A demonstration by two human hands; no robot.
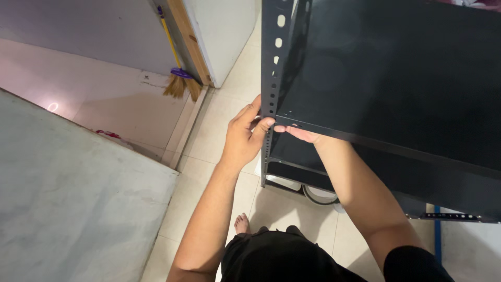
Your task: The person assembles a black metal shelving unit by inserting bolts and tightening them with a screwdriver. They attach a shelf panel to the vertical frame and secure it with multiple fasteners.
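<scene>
A dark metal shelving rack stands in front of me, with a slotted upright post (pixel 271 62) at its near left corner and a black shelf panel (pixel 396 73) on top. My left hand (pixel 244 137) grips the post from the left, just below the shelf's front corner, thumb pressed on the post. My right hand (pixel 300 133) reaches in under the shelf's front edge, next to the post. Its fingertips touch the corner and the rest of the hand is hidden under the shelf.
A lower shelf (pixel 297 172) of the rack sits near the tiled floor (pixel 219 120). A broom (pixel 176 78) leans by a wooden door frame at the back. A grey slab (pixel 68 193) fills the left. My bare foot (pixel 242 223) shows below.
</scene>
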